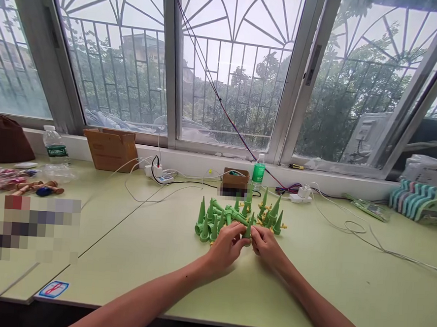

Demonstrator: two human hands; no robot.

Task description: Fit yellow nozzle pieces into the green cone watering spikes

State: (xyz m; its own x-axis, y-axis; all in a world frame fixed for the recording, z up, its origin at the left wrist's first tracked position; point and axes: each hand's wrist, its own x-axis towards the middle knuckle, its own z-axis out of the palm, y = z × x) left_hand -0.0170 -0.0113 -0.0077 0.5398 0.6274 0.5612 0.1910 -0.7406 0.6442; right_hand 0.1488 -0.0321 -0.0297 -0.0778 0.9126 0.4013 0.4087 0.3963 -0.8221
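Between my two hands a green plastic plant-watering spike (pixel 248 230) stands point up. The fingers of my left hand (pixel 228 243) are closed round its lower part. My right hand (pixel 267 245) is pinched against its right side; whatever sits in those fingertips is hidden. Just behind my hands lies a pile of similar green spikes (pixel 205 227), some upright and some on their sides. To the right of the pile, more spikes (pixel 273 214) have small yellow valves (pixel 284 226) at their bases.
Behind the spikes stand a small brown box (pixel 235 180) and a green-labelled bottle (pixel 258 171). White cables (pixel 362 229) trail across the right side. A larger carton (pixel 111 149) and another bottle (pixel 55 146) are at the back left. Teal plastic pieces (pixel 419 203) stand far right.
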